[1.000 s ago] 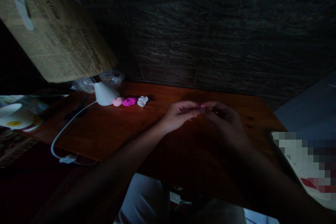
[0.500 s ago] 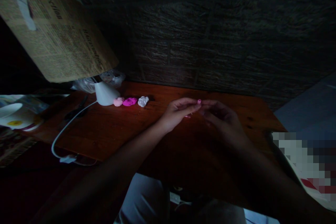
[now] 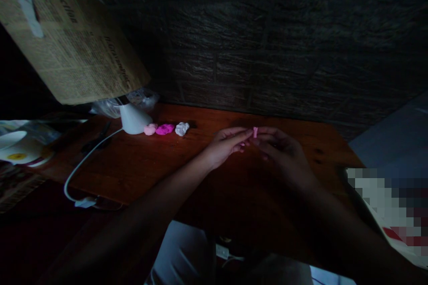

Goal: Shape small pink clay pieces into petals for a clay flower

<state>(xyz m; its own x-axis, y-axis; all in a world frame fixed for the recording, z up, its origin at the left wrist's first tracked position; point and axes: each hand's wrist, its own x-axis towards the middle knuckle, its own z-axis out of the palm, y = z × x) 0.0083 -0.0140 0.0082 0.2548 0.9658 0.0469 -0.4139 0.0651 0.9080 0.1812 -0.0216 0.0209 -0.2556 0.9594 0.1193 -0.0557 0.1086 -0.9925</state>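
Between the fingertips of both hands is a small piece of pink modelling clay (image 3: pixel 255 132), short and narrow, standing upright. My left hand (image 3: pixel 229 142) pinches it from the left, thumb on the near side. From the right, the thumb and forefinger of my right hand (image 3: pixel 282 147) close on the same piece. Both hands are just above the wooden table (image 3: pixel 200 178). To their left lie a white clay lump (image 3: pixel 182 129), a bright magenta lump (image 3: pixel 165 129) and a pale pink lump (image 3: pixel 150 129) in a row.
A lamp with a newsprint shade (image 3: pixel 90 49) and a white base (image 3: pixel 133 119) stands at the back left, its white cable (image 3: pixel 75 169) hanging over the edge. A paper cup (image 3: pixel 16 147) is at far left. A dark brick wall (image 3: pixel 240 44) rises behind the table.
The pink clay piece between my fingertips has turned, from a small round end facing me to an upright strip. My left fingers have shifted slightly. The lumps on the table have not moved.
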